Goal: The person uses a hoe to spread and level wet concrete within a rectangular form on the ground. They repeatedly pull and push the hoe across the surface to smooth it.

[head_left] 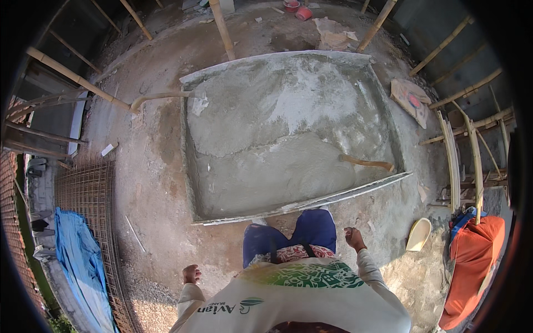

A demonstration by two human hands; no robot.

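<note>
I saw the left grip (pixel 191 274) and right grip (pixel 354 238) near the mortar trough (pixel 355 191); their opening I could not tell; inside, at right, lay a curved handle (pixel 366 162).

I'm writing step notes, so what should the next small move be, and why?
Probably reach the right hand toward the nearer curved wooden handle in the grey mix: it lies on that side, and both that hand and the left hand look empty.
</note>
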